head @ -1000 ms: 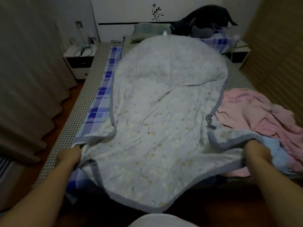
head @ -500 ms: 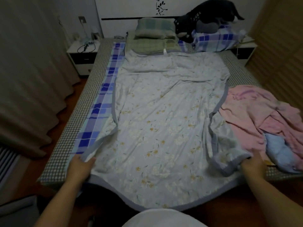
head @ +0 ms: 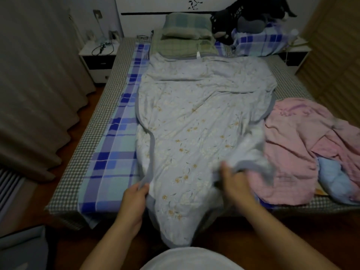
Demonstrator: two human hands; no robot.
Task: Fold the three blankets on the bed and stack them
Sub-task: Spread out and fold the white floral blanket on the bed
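Note:
A pale blue floral blanket (head: 196, 117) with a grey border lies lengthwise down the middle of the bed, its near end hanging over the foot. My left hand (head: 134, 199) pinches the grey left border near the foot. My right hand (head: 236, 185) grips the blanket's right near corner, which is lifted and blurred. A pink blanket (head: 303, 137) lies crumpled on the right side of the bed. A light blue blanket (head: 335, 178) is bunched at its near right edge. A blue plaid cloth (head: 115, 151) lies flat under the floral blanket.
Green pillows (head: 185, 36) and a plaid pillow (head: 259, 43) sit at the headboard, with a dark plush toy (head: 249, 18) on top. A nightstand (head: 97, 57) stands at the back left, curtains (head: 35, 75) along the left, a wooden wardrobe (head: 335, 45) on the right.
The billowing blanket has settled flat on the bed. Both hands have moved inward toward each other, drawing the blanket's near side edges in so it lies narrower.

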